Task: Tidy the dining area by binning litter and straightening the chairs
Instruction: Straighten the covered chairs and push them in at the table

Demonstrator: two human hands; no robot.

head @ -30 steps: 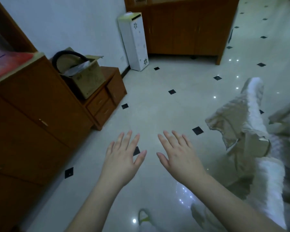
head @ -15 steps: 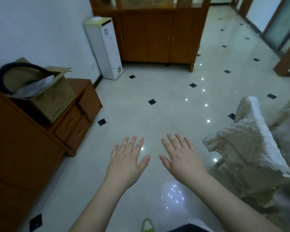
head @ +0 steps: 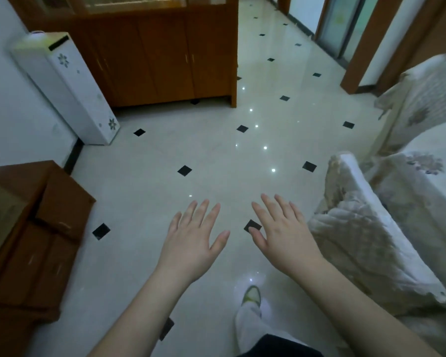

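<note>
My arms are bare, no sleeves; I wear pale trousers and a light shoe with yellow-green trim.

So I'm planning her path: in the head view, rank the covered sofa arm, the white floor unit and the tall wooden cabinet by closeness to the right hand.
1. Covered sofa arm, just to the right of the right hand.
2. White floor unit, far left against the wall.
3. Tall wooden cabinet, straight ahead at the back.
</note>
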